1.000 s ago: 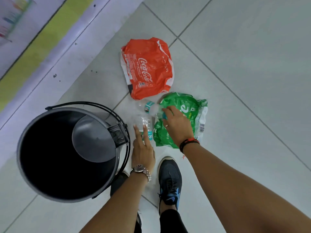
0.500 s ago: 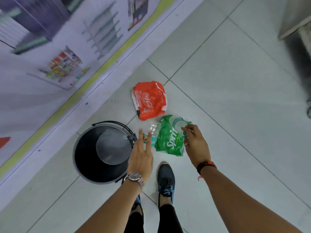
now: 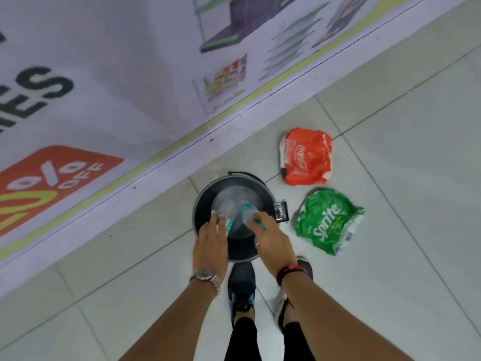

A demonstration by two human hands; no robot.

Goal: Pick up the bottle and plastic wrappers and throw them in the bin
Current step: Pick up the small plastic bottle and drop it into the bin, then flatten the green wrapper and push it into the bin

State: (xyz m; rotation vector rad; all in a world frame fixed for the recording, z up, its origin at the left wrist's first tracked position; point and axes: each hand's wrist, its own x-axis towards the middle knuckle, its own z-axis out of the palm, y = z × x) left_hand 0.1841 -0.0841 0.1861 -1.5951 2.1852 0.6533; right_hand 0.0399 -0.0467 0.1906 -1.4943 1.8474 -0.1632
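Over the open black bin [image 3: 201, 204], both hands hold clear plastic bottles with teal labels. My left hand [image 3: 210, 241] grips one bottle [image 3: 226, 217] at the bin's near left rim. My right hand [image 3: 270, 238] grips a second bottle [image 3: 246, 212], its end pointing into the bin. A green Sprite wrapper [image 3: 328, 221] lies on the tiles just right of the bin. A red Coca-Cola wrapper [image 3: 305, 156] lies beyond it, nearer the wall.
The bin's grey lid [image 3: 235, 194] is tipped inside the opening, with its pedal mechanism [image 3: 281, 211] on the right side. A printed banner wall [image 3: 130, 74] runs diagonally behind the bin. My two shoes [image 3: 242, 287] stand just in front of the bin.
Both hands lifted the bottles off the floor and brought them over the bin. I have risen, and the view swung left toward the wall. The wrappers stay on the floor.
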